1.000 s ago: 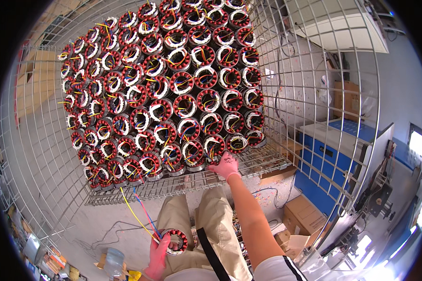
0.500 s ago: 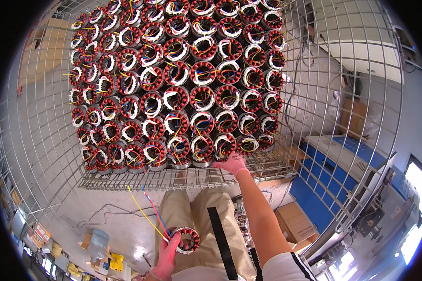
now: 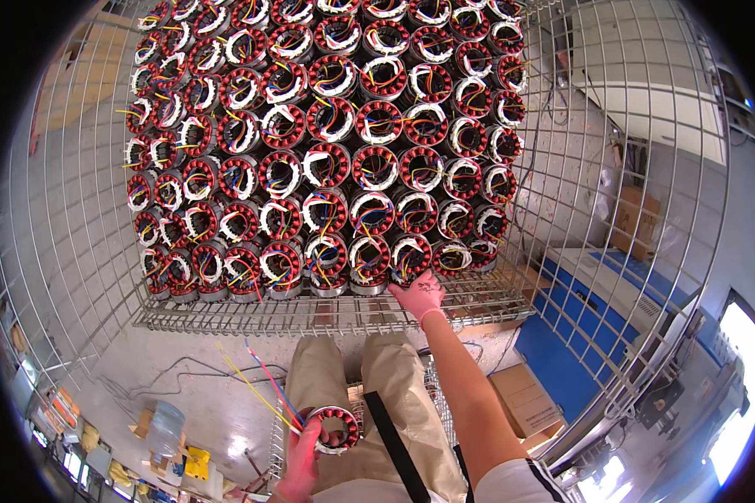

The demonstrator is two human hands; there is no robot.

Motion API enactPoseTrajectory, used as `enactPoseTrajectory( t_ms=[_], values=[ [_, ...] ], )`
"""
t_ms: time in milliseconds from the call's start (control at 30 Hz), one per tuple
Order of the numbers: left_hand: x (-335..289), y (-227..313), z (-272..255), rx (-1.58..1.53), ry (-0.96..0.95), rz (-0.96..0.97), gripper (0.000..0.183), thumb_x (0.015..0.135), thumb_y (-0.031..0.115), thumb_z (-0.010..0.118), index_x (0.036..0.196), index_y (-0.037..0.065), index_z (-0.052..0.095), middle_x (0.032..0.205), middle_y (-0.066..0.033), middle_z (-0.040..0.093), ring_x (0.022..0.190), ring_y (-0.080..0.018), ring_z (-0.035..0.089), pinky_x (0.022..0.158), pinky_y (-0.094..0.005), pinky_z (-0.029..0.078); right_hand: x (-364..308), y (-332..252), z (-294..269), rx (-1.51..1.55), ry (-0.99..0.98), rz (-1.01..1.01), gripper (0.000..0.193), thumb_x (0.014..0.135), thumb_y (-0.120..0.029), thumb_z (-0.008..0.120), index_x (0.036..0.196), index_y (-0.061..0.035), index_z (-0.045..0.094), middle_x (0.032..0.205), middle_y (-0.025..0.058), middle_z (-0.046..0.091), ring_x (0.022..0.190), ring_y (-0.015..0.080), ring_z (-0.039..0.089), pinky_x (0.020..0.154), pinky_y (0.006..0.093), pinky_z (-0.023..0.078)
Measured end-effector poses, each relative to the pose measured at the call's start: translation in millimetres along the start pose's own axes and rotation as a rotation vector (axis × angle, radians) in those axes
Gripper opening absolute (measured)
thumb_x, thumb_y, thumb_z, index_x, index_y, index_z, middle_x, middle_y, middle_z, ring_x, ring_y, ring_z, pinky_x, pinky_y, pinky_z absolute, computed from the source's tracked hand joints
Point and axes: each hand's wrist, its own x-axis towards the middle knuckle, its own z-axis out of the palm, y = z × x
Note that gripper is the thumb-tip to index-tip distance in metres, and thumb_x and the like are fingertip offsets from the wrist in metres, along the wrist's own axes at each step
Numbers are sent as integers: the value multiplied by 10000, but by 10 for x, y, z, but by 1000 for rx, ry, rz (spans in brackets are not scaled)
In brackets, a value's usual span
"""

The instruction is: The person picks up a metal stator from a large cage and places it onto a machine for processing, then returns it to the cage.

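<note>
My left hand (image 3: 300,459), in a pink glove, grips a ring-shaped motor stator (image 3: 351,428) by its left side, above my lap. Red coils line that ring, and yellow, red and blue lead wires stick out up and left past my fingers. My right hand (image 3: 419,297), also gloved in pink, reaches to the front row of a wire basket (image 3: 335,320). Its thumb and fingers close on the near side of another stator (image 3: 425,252) with white-bound windings; the fingertips are partly hidden. Several rows of similar stators stand packed around it, their leads tucked inside the rings.
Tall mesh walls (image 3: 646,193) rise at the basket's sides. On the right are a blue cabinet (image 3: 562,335) and a cardboard box (image 3: 527,398). Cables (image 3: 176,369) lie on the floor at left, near a large clear plastic bottle (image 3: 166,427) and a yellow object (image 3: 197,463).
The basket and stators sit slightly higher in the front rows and shifted right as the view moves. My right hand stays at the same front-row stator; the left still holds its stator.
</note>
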Motion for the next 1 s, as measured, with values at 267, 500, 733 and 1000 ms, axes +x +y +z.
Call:
enactPoseTrajectory(
  t_ms=[267, 500, 733, 1000],
  values=[
    [11, -52, 104, -3, -6, -88, 319, 948, 239, 567, 1205, 65, 492, 740, -34, 506, 673, -204, 560, 640, -345, 492, 258, 253, -147, 30, -181, -97, 1199, 596, -779, 666, 1318, 107, 305, 1335, 284, 423, 1265, 406, 389, 1062, 443, 311],
    [24, -79, 144, -34, -50, -13, 340, 957, 239, 550, 1226, 55, 455, 731, -46, 510, 670, -202, 551, 671, -372, 491, 139, 188, -158, 10, -182, -99, 1164, 625, -778, 625, 1345, 80, 310, 1383, 260, 393, 1269, 401, 375, 1051, 479, 297],
    [-7, 5, 370, 1, -6, -27, 292, 961, 248, 526, 1141, 25, 472, 746, -36, 497, 676, -180, 554, 664, -329, 475, 199, 156, -231, 27, -177, -143, 1133, 644, -772, 613, 1318, 102, 357, 1358, 246, 433, 1297, 369, 369, 1067, 468, 271],
    [-36, 5, 364, 43, -66, -42, 323, 978, 219, 496, 1231, 31, 426, 768, -38, 484, 712, -200, 543, 737, -375, 488, 166, 242, -196, 75, -190, -169, 1190, 673, -751, 609, 1405, 105, 223, 1442, 302, 309, 1373, 412, 262, 1121, 477, 203]
  ],
)
